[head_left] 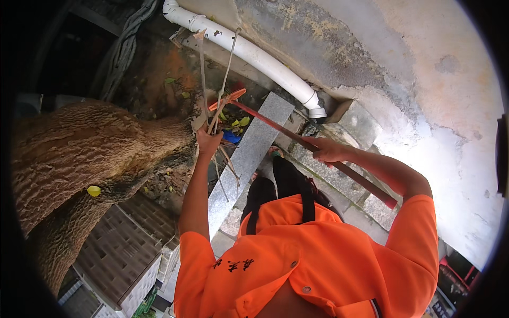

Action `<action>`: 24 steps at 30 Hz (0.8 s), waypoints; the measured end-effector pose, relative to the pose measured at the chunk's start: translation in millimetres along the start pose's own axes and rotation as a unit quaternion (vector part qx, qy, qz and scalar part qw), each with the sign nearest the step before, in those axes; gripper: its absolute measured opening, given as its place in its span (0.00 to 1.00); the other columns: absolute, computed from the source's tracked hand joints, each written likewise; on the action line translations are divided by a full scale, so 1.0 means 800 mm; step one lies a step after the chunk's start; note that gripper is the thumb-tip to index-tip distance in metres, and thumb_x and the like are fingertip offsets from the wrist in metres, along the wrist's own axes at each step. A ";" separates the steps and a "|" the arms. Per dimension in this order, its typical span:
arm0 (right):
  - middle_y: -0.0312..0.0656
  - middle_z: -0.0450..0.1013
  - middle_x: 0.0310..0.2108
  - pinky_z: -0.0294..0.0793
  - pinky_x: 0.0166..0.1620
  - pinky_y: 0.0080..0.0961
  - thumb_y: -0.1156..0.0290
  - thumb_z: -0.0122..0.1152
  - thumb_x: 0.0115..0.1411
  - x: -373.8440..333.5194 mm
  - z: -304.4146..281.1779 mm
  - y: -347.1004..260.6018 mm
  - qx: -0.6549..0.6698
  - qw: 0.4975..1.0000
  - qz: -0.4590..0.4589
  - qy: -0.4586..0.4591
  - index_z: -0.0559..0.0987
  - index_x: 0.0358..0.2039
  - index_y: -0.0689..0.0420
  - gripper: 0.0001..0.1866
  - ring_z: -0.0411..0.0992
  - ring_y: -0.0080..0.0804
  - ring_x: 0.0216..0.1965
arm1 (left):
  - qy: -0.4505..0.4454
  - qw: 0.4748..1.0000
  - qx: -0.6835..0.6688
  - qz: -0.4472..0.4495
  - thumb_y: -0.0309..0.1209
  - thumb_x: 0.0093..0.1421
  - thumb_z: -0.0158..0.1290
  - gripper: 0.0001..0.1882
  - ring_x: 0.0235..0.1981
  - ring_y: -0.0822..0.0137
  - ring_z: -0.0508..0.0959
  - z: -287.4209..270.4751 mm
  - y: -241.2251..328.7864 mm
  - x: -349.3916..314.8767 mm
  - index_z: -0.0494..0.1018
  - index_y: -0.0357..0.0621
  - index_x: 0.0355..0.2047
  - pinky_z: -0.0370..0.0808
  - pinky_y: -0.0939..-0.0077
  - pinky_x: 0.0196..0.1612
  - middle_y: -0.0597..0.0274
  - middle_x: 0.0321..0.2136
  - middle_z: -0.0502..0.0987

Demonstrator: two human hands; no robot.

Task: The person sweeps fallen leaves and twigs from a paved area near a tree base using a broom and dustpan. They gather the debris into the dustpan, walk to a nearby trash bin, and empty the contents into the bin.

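Note:
My left hand [208,141] is closed around a loose bundle of dry sticks [203,74], their long ends pointing away from me and some shorter ends hanging below the fist. In my right hand [326,150] is a long-handled tool [363,182], its reddish shaft slanting from lower right to upper left. The tool's orange head [229,99] lies against or behind the sticks; which, I cannot tell, nor what kind of tool it is. Yellow-green leaves [241,122] and a blue scrap [231,137] lie on the ground just beyond the left hand.
A thick tree trunk [101,143] leans in from the left. One grey stone slab [265,124] runs between my feet and the soil. Beyond are a white drainpipe [254,58] and a stained wall [424,106]. A brown woven-look surface [119,249] sits at lower left.

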State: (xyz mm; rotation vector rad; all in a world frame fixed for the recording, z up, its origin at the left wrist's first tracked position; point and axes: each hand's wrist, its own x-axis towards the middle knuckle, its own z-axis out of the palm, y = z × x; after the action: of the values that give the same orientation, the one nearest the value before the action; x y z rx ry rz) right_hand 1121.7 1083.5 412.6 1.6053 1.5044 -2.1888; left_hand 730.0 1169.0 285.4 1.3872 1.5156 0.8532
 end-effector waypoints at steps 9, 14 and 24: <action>0.36 0.61 0.15 0.55 0.12 0.19 0.82 0.50 0.55 -0.084 0.055 0.025 0.402 0.907 0.088 -0.086 0.54 0.65 0.48 0.37 0.57 0.21 0.10 | 0.011 1.000 0.010 -0.013 0.23 0.44 0.61 0.16 0.18 0.68 0.74 0.006 -0.010 0.001 0.74 0.39 0.36 0.74 0.67 0.22 0.59 0.22 0.76; 0.35 0.60 0.14 0.54 0.12 0.19 0.83 0.49 0.55 -0.085 0.077 0.041 0.417 0.903 0.083 -0.067 0.54 0.65 0.50 0.37 0.56 0.20 0.10 | -0.018 0.997 -0.031 -0.071 0.22 0.43 0.62 0.14 0.20 0.68 0.75 -0.003 -0.002 -0.009 0.74 0.38 0.33 0.74 0.67 0.23 0.59 0.22 0.76; 0.37 0.63 0.15 0.60 0.19 0.22 0.84 0.53 0.55 -0.148 0.101 0.096 0.289 0.949 0.123 -0.025 0.53 0.66 0.45 0.40 0.59 0.23 0.14 | 0.037 0.999 -0.003 0.004 0.22 0.42 0.62 0.12 0.19 0.72 0.74 -0.050 0.016 -0.108 0.73 0.36 0.28 0.73 0.71 0.24 0.60 0.21 0.75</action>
State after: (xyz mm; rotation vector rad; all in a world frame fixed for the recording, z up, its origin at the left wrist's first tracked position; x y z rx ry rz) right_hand 1159.4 929.7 449.9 1.7268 0.6168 -2.6297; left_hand 696.5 1088.0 325.1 1.3709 1.5628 0.9228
